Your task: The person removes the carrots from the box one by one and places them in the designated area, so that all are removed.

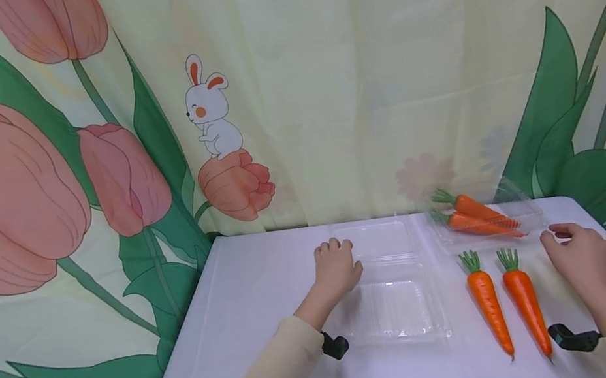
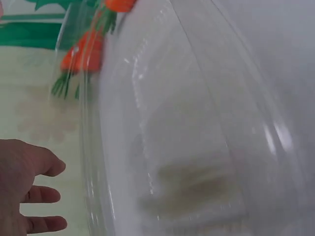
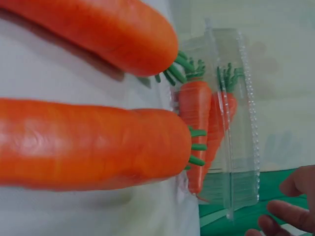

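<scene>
Where the table's far right part lay, one clear plastic container (image 1: 532,220), holding two carrots (image 1: 476,214) with green tops; lid fastening could not be told. At centre, one clear hinged container (image 1: 396,306), its lid (image 1: 379,240) laid back toward the wall side. Surface: table in white cloth (image 1: 246,356). Behind: pale yellow curtain (image 1: 310,82), printed with pink tulips (image 1: 125,177) and a white rabbit (image 1: 216,123). Two loose carrots, left (image 1: 488,308) and right (image 1: 526,305), lay side by side between the hinged container and the right hand (image 1: 584,253), tops toward the filled container. Right hand: loosely bent, gripping nothing, near the filled container's corner. Left hand (image 1: 339,269): fingers relaxed, thumb apart, gripping nothing, beside the hinged lid; contact could not be told.
</scene>
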`<state>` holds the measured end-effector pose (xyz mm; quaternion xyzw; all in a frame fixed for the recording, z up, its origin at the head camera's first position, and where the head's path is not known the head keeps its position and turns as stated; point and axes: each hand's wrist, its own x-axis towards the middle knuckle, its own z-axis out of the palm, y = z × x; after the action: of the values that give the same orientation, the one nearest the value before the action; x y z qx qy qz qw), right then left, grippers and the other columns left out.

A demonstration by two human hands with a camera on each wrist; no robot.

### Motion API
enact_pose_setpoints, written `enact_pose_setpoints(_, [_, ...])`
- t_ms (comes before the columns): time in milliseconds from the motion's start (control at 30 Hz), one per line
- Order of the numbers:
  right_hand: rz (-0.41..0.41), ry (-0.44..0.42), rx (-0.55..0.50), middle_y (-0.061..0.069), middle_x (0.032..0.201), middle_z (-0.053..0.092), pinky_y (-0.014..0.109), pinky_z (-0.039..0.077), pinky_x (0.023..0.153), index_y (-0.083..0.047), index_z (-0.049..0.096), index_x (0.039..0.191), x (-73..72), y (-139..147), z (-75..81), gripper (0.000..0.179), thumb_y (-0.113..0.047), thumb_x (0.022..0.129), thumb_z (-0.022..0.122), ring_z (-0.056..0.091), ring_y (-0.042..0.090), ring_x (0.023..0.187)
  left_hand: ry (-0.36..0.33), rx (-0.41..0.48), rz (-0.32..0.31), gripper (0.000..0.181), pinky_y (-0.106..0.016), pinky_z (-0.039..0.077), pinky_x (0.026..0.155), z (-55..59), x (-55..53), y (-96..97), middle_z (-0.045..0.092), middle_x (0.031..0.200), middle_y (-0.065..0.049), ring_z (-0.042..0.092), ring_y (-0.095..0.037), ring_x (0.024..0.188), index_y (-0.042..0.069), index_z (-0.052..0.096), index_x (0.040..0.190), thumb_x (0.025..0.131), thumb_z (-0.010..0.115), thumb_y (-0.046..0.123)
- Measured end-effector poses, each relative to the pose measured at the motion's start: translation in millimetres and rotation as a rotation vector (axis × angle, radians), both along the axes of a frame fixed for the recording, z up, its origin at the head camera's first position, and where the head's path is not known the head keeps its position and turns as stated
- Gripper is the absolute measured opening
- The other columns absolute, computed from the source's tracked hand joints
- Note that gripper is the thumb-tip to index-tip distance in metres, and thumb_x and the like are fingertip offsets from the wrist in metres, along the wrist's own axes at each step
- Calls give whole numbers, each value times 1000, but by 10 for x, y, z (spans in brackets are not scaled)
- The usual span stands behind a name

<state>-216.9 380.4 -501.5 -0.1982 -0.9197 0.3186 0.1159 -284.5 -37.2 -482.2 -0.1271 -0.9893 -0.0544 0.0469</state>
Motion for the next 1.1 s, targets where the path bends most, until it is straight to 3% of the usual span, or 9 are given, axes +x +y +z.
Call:
enact_pose_setpoints(133, [-23,90,43,35,121,56,33,47,62,13,59,129,-72,1,20,46,-23,102,52,51,48,105,12,-140,-68,43,-50,36,116,41,60,394,62,125,-10,55,-31,123,14,62,131,99,61,43])
enact_pose_setpoints(233, [-20,115,51,36,125,52,45,52,68,13,59,129,-147,12,52,45,-23,102,51,49,50,110,28,-196,-102,42,-43,41,111,48,121,656,62,120,-5,56,-25,118,17,64,128,99,59,47])
enact_pose_setpoints(367, [0,49,36,42,137,39,69,50,92,14,51,138,-252,29,103,53,-26,103,50,38,56,125,51,-232,-146,40,-33,45,100,37,216,929,61,117,0,57,-19,111,22,64,127,100,57,50])
enact_pose_setpoints(500, [12,-67,26,46,146,25,76,44,99,12,39,148,-339,3,125,64,-31,103,52,28,61,132,61,-263,-188,42,-30,44,102,-20,285,1124,58,127,4,52,-16,119,29,60,137,102,53,51])
enact_pose_setpoints(800, [26,-111,12,47,140,32,72,46,100,15,36,147,-469,-111,111,65,-30,103,51,36,60,123,-26,-286,-210,49,-35,38,113,-154,326,1326,47,152,10,42,-20,139,37,51,147,102,50,57])
enact_pose_setpoints(1100, [25,-163,-76,45,140,33,69,47,101,16,31,149,-521,-209,141,75,-42,105,46,37,57,122,-66,-250,-194,47,-37,36,115,-143,368,1217,50,150,16,45,-18,137,32,55,143,103,50,56])
